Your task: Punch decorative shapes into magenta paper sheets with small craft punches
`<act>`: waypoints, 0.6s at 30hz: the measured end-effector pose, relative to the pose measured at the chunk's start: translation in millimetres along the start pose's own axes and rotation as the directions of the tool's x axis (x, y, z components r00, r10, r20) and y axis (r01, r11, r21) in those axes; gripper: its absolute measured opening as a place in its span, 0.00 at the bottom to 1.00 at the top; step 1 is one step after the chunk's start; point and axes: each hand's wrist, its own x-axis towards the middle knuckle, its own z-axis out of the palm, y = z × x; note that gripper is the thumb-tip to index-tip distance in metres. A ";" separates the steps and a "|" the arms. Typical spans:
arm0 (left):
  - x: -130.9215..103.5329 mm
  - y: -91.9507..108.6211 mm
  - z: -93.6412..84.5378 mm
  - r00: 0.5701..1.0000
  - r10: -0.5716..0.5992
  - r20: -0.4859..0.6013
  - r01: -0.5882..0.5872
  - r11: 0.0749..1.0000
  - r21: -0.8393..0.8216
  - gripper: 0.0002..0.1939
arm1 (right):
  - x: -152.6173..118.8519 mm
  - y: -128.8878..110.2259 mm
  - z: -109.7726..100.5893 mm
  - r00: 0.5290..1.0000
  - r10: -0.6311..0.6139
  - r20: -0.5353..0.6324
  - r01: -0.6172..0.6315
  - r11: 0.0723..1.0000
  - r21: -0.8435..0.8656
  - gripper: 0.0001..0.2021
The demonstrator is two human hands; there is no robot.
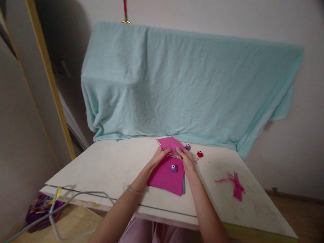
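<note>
My left hand (pixel 161 155) pinches the near left edge of a pink paper sheet (pixel 172 141), which has rows of small punched holes along its edges. At the sheet's near right edge, my right hand (pixel 186 158) is closed round a small purple craft punch (pixel 177 150), mostly hidden by the fingers. Beneath both hands lies a stack of magenta paper (pixel 164 179), with a blue sheet showing at its right side. A second purple craft punch (pixel 173 168) rests on this stack. Another purple punch (pixel 187 147) and a red punch (pixel 199 154) sit beyond my right hand.
Tiny pink paper bits dot the white table (pixel 113 165) near the punches. Cut pink paper strips (pixel 237 187) lie at the right. A light blue cloth (pixel 192 87) hangs behind the table. A grey cable (pixel 83 193) crosses the table's front left edge.
</note>
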 end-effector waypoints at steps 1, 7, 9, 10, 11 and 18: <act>-0.4 0.0 0.9 1.000 0.005 -0.007 -0.005 1.000 0.004 0.17 | -0.3 -0.6 0.0 1.000 0.004 -0.013 -0.004 1.000 -0.002 0.15; -1.2 0.4 3.6 1.000 0.000 0.005 0.000 1.000 0.009 0.17 | -3.0 -4.2 1.6 0.998 0.052 -0.036 -0.050 0.997 0.058 0.17; -0.9 -0.2 2.9 1.000 0.000 -0.006 0.000 1.000 0.000 0.17 | -3.2 -4.6 2.3 0.998 0.059 -0.026 -0.057 0.996 0.061 0.16; -0.7 -0.4 2.3 1.000 0.001 -0.013 -0.001 1.000 -0.004 0.17 | -3.1 -4.5 2.7 0.998 0.059 -0.026 -0.057 0.997 0.050 0.16; -0.7 -0.6 1.9 1.000 -0.003 -0.017 0.003 1.000 -0.010 0.17 | -2.8 -4.3 3.1 0.998 0.058 -0.027 -0.057 0.998 0.031 0.16; -2.8 2.4 3.5 0.997 -0.008 -0.071 0.004 0.998 -0.062 0.19 | -7.3 -10.5 8.6 0.997 0.071 -0.021 -0.070 0.997 0.035 0.17</act>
